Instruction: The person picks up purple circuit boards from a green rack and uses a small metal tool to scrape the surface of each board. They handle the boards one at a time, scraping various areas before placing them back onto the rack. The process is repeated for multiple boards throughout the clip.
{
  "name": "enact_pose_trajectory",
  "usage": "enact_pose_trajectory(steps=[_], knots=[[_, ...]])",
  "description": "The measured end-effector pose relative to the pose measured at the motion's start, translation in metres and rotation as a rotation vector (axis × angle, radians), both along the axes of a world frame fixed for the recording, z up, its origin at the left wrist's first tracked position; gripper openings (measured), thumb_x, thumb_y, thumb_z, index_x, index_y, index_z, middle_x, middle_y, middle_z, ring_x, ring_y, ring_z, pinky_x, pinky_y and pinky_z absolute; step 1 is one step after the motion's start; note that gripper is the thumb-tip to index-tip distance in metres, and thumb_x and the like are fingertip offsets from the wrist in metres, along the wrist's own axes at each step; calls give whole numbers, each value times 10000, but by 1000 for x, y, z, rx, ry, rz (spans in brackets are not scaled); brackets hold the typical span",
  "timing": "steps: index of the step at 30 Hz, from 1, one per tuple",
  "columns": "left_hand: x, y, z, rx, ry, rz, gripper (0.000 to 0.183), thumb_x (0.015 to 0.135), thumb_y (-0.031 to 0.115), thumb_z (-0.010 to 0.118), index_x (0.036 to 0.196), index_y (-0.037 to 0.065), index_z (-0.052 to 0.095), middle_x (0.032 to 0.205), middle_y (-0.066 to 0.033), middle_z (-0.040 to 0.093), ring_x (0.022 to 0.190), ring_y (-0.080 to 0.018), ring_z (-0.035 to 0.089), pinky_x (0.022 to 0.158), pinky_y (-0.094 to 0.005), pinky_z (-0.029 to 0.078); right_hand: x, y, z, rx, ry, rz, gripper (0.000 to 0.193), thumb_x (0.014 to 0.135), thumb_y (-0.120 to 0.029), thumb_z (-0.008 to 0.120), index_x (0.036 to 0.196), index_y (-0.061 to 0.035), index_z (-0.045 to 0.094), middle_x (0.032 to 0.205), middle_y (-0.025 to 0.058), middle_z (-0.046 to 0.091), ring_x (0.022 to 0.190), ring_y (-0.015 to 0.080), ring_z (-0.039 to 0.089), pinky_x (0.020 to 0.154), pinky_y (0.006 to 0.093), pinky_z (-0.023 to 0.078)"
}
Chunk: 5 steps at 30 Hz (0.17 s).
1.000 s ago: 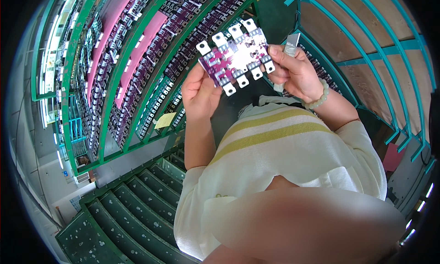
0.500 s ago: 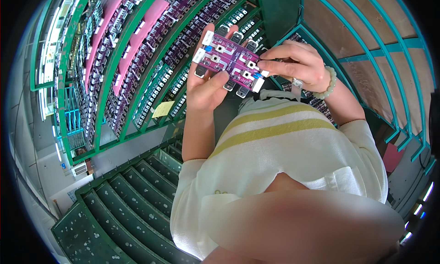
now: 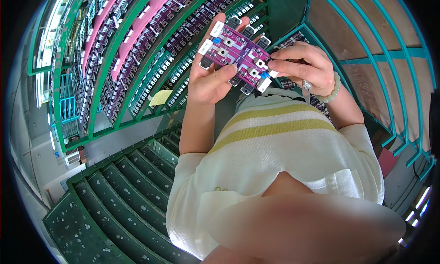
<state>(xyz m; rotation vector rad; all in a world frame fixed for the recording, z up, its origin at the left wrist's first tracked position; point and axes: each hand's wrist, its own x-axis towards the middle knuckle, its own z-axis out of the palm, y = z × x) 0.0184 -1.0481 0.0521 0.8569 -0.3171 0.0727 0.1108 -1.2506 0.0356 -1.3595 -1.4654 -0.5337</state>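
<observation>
A purple circuit board (image 3: 240,59) is held up in front of me, tilted down to the right. It bears white connectors at its ends, small blue parts and black tabs along its long sides. My left hand (image 3: 208,84) grips it from below, thumb on the near edge and fingers behind. My right hand (image 3: 309,68) is closed at the right end, its thumb and fingertips pinching the board beside a white connector. Whether something small is also between those fingertips is hidden.
Green racks (image 3: 101,76) at the left hold many rows of similar boards, with pink sheets (image 3: 151,12) and a yellow note (image 3: 161,97) on them. Green steps or shelves (image 3: 123,190) lie lower left. A blue-green barred frame (image 3: 366,61) with brown panels stands at the right.
Both hands and the board have shifted slightly to the right together. The grip on the board looks the same.
</observation>
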Motion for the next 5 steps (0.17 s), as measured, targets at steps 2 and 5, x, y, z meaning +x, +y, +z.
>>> enact_pose_trajectory(steps=[2,5], knots=[[-2,2,0,17,-8,3,789,814,-109,529,1485,43,142,1463,-318,226,1330,-385,353,1083,-512,313,0,-2,1,-37,-2,37,315,705,-20,736,1015,-3,681,969,136,623,758,222,640,584,286,519],[-6,5,-1,49,-10,-5,791,818,-100,542,1486,50,146,1467,-296,242,1338,-373,343,1086,-515,305,-1,-3,-1,-71,-3,61,320,716,-2,733,1030,7,668,1004,155,614,768,236,648,595,301,521]])
